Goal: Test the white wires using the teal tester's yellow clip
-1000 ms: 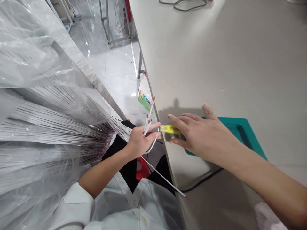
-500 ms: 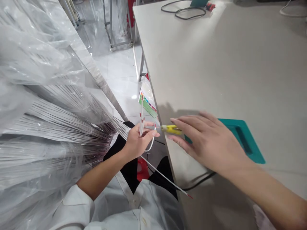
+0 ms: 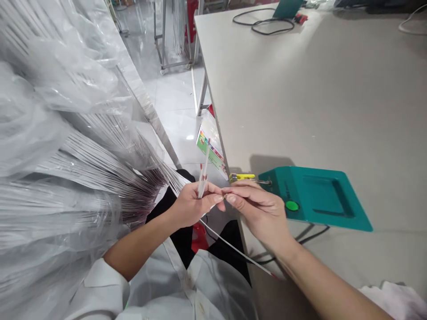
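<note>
My left hand is closed around several thin white wires with red tips, which stick up between its fingers. One long white wire runs from below this hand to the lower right and ends in a red tip over the table edge. My right hand is closed in a pinch against the left fingertips; the small thing between the fingertips is mostly hidden. Just behind the right fingers, a yellow clip sits at the table edge, joined by a metal piece to a teal device with a green round button.
Large bundles of white wires under clear plastic fill the left side. The grey table lies to the right, with a looped black cable at its far end. A wheeled metal rack stands on the floor beyond.
My right hand has moved back from the yellow clip to meet my left fingertips, uncovering the clip and the teal device. The view has shifted slightly.
</note>
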Tool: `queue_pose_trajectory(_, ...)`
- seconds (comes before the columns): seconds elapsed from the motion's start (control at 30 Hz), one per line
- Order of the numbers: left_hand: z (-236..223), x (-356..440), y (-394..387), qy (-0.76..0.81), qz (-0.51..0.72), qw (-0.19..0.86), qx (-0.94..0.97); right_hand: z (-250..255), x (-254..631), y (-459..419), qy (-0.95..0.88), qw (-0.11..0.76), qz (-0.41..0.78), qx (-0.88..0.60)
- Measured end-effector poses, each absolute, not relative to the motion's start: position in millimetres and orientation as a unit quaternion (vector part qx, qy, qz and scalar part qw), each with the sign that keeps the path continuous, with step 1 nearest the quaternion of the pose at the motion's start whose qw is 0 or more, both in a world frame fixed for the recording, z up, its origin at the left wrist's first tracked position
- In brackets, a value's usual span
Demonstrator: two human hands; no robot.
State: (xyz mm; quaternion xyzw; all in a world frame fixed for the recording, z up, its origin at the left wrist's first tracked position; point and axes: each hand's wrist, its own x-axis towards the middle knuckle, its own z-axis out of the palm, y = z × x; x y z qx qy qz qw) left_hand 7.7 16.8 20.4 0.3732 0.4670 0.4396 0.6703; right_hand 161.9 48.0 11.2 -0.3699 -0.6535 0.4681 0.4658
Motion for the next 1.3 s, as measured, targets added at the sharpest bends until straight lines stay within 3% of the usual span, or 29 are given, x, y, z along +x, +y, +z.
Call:
queue_pose_trajectory(0.13,22,7,15,0.472,0.428,0.656,0.405,8,170,47,-0.577,0.423,0.601,-0.356)
queue_pose_trajectory(0.23,20,8,12,0.49,0.403,0.642,0.43,15,183,52,-0.584,0.412,0.586,-0.382)
queue_pose_trajectory(0.47,-10,26,-9,0.525,0.268,0.634,0.501,31,198,57,-0.535,0.495,0.575,-0.372)
queue_pose_trajectory(0.57,-27,33,-22,0.54,0.207,0.556,0.596,30,197,53,-0.518,0.502,0.58,-0.378)
queue_pose_trajectory(0.77,-40,27,-34,0.435,-0.01,0.503,0.746,31,199,55,-0.509,0.5,0.595,-0.369)
queue_pose_trajectory(0.97,-34,13,-28,0.377,-0.107,0.507,0.768,36,190,51,-0.48,0.498,0.623,-0.365)
queue_pose_trajectory(1.1,-34,6,-29,0.411,-0.06,0.521,0.746,35,188,49,-0.461,0.507,0.63,-0.365)
queue_pose_trajectory(1.3,-16,1,-21,0.525,0.261,0.655,0.476,26,187,48,-0.479,0.507,0.591,-0.405)
